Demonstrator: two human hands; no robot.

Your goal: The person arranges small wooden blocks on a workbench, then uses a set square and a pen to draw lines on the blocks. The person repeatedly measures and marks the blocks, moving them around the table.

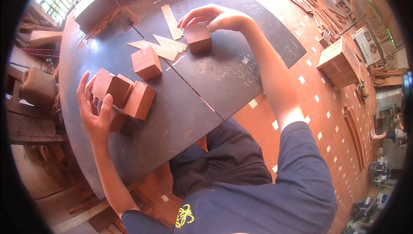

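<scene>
Mid block (pixel 146 63), red-brown, 1 pc., on dark surface (pixel 172 118); ref. pt. for all below. R block (pixel 199 38), same kind, beyond & to R of mid block; R hand (pixel 221 18) arched over it, thumb one side, fingertips opp., grip approx. block-wide & apparently w/ hold of it. L cluster (pixel 141 100), approx. 4 blocks, near-L of mid block, packed close; L hand (pixel 97 118) cupped at outer side, fingers spread, thumb in front; can't tell if that grip bears on any block. Handling (judged): pinch R block on opp. faces, keep level, set flat, off slot (pixel 189 84) running R of mid block; L thumb light, so no block slides. Wood slips (pixel 170 47), thin, pale, just beyond mid block; best kept from under block bases. Long bulky piece (pixel 97 15), far beyond mid block to L, material unclear, top cut off. Hidden: block undersides, far faces, some L fingers; can't tell if cluster is stacked or side by side. Surface's far end lost in glare. Partial person (pixel 389 134), far R of mid block, cut by rim, activity n/a.
</scene>
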